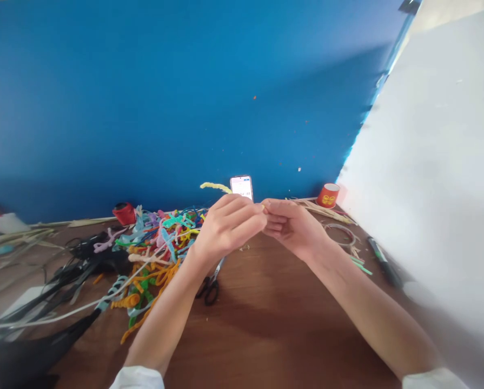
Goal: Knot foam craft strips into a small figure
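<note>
Both of my hands meet above the table, in front of a phone [242, 186] with a lit screen. My left hand [230, 226] is closed on a fuzzy yellow pipe cleaner [216, 186], whose free end sticks out up and to the left. The fingertips of my right hand [292, 224] are pinched together against those of my left, with a tiny yellow bit showing between them. The rest of the piece is hidden by my fingers.
Tangled coloured pipe cleaners [171, 232] lie left, beside black-handled scissors [212, 289]. A red cup [328, 195], wire coil [341, 236] and marker [382, 259] are right. Black straps and a white cable lie far left. A blue wall [185, 108] rises behind.
</note>
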### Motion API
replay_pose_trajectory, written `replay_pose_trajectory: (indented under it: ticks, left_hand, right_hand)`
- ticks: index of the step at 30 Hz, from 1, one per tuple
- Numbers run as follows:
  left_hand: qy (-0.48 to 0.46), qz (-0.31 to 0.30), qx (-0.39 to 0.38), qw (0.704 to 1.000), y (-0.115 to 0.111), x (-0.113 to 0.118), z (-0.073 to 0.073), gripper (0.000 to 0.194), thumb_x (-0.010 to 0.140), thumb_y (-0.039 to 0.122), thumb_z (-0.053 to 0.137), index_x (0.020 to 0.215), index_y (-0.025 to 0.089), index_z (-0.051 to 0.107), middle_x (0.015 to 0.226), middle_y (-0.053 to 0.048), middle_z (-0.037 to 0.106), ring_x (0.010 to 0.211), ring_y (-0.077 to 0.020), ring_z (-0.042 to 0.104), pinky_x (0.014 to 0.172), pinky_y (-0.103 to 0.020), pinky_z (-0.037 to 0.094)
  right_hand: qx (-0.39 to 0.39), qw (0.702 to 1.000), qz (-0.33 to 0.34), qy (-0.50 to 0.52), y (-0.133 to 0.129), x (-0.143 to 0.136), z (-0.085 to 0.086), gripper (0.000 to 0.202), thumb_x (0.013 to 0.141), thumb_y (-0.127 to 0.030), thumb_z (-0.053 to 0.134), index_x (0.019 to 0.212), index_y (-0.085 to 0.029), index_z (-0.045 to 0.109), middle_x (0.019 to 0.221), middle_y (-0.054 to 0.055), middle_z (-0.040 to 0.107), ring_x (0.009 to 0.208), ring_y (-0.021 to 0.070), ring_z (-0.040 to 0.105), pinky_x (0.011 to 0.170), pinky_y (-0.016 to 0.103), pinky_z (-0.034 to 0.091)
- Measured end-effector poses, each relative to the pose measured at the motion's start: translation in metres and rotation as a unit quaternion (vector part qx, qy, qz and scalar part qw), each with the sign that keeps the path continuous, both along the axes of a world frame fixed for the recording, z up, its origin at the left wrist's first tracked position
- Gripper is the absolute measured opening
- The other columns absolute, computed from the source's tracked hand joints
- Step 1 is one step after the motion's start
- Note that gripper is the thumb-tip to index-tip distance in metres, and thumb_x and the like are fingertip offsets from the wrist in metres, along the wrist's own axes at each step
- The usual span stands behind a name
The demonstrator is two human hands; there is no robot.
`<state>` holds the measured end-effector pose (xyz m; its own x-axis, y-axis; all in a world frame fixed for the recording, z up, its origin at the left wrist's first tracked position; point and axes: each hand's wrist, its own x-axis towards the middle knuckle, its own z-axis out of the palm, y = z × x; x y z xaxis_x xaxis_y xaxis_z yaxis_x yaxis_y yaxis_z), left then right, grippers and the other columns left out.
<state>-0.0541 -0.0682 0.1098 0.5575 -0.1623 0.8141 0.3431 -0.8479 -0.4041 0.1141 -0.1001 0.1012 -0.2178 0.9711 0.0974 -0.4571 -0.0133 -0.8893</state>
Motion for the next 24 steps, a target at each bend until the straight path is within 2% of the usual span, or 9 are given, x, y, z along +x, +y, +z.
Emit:
replay_pose_trajectory:
  ticks: [5, 9, 12, 14, 15, 18, 20, 22, 24]
  left_hand:
    - [0.023, 0.043, -0.034, 0.998, 0.004, 0.0, -0.002, 0.018, 0.093, 0.005, 0.049, 0.094, 0.022, 0.057, 0.089, -0.002, 0.074, 0.083, -0.0138, 0.066, 0.076, -0.029, 0.046]
    - [-0.052, 0.06, -0.216, 0.973, 0.0, 0.006, -0.005, 0.009, 0.094, 0.014, 0.055, 0.096, 0.021, 0.06, 0.088, -0.001, 0.073, 0.08, -0.0125, 0.066, 0.073, -0.026, 0.047]
    - [-0.118, 0.051, -0.326, 0.937, -0.006, 0.011, -0.002, 0.004, 0.09, 0.016, 0.062, 0.09, 0.02, 0.061, 0.083, 0.001, 0.07, 0.073, -0.0104, 0.063, 0.068, -0.023, 0.046]
    - [-0.167, 0.028, -0.402, 0.9, -0.009, 0.013, 0.0, 0.006, 0.086, 0.018, 0.067, 0.088, 0.02, 0.062, 0.081, 0.002, 0.068, 0.07, -0.01, 0.06, 0.065, -0.023, 0.046]
    - [-0.191, 0.009, -0.449, 0.873, -0.009, 0.013, 0.001, 0.008, 0.084, 0.02, 0.069, 0.087, 0.02, 0.061, 0.079, 0.002, 0.067, 0.067, -0.01, 0.059, 0.063, -0.023, 0.045]
    - [-0.242, -0.079, -0.61, 0.751, -0.006, 0.013, 0.002, 0.021, 0.078, 0.029, 0.076, 0.086, 0.018, 0.06, 0.075, 0.002, 0.064, 0.065, -0.0107, 0.059, 0.064, -0.025, 0.048]
    - [-0.252, -0.13, -0.694, 0.661, -0.001, 0.012, 0.001, 0.032, 0.072, 0.033, 0.081, 0.088, 0.017, 0.059, 0.072, 0.002, 0.063, 0.067, -0.0116, 0.062, 0.069, -0.027, 0.051]
    - [-0.252, -0.155, -0.746, 0.597, 0.004, 0.01, 0.001, 0.04, 0.065, 0.033, 0.086, 0.09, 0.016, 0.059, 0.071, 0.002, 0.064, 0.067, -0.0118, 0.064, 0.071, -0.027, 0.052]
    - [-0.241, -0.162, -0.776, 0.56, 0.008, 0.009, -0.001, 0.046, 0.061, 0.031, 0.089, 0.092, 0.016, 0.058, 0.071, 0.001, 0.065, 0.066, -0.012, 0.064, 0.068, -0.026, 0.051]
  right_hand:
    - [-0.042, 0.999, -0.025, -0.006, 0.007, 0.005, -0.001, 0.026, 0.07, -0.026, 0.074, 0.06, -0.018, 0.051, 0.055, -0.008, 0.024, 0.051, 0.007, 0.021, 0.048, 0.025, 0.016]
    - [0.076, 0.99, -0.067, -0.096, 0.009, 0.01, -0.004, 0.025, 0.081, -0.034, 0.07, 0.066, -0.018, 0.057, 0.054, -0.007, 0.033, 0.052, 0.0081, 0.029, 0.05, 0.026, 0.022]
    - [0.175, 0.95, -0.131, -0.223, 0.008, 0.013, -0.004, 0.024, 0.09, -0.037, 0.062, 0.075, -0.019, 0.062, 0.054, -0.006, 0.041, 0.051, 0.0089, 0.034, 0.052, 0.026, 0.026]
    - [0.269, 0.875, -0.206, -0.345, 0.008, 0.015, -0.004, 0.019, 0.094, -0.036, 0.058, 0.089, -0.019, 0.065, 0.058, -0.004, 0.051, 0.052, 0.01, 0.04, 0.053, 0.027, 0.029]
    - [0.331, 0.814, -0.25, -0.407, 0.008, 0.017, -0.004, 0.017, 0.096, -0.034, 0.056, 0.095, -0.02, 0.066, 0.063, -0.002, 0.056, 0.056, 0.0111, 0.045, 0.055, 0.027, 0.031]
    - [0.516, 0.568, -0.337, -0.546, 0.011, 0.022, -0.005, 0.015, 0.099, -0.021, 0.052, 0.099, -0.02, 0.066, 0.079, 0.002, 0.068, 0.071, 0.0147, 0.054, 0.063, 0.029, 0.035]
    - [0.58, 0.44, -0.348, -0.59, 0.013, 0.026, -0.006, 0.019, 0.098, -0.012, 0.048, 0.098, -0.02, 0.066, 0.084, 0.003, 0.07, 0.077, 0.0161, 0.055, 0.065, 0.03, 0.036]
    - [0.601, 0.378, -0.352, -0.61, 0.015, 0.028, -0.006, 0.021, 0.098, -0.008, 0.046, 0.1, -0.02, 0.064, 0.086, 0.003, 0.07, 0.079, 0.0168, 0.055, 0.065, 0.031, 0.036]
    - [0.606, 0.364, -0.346, -0.617, 0.015, 0.029, -0.007, 0.022, 0.098, -0.008, 0.045, 0.099, -0.021, 0.063, 0.087, 0.003, 0.07, 0.081, 0.0173, 0.054, 0.066, 0.031, 0.036]
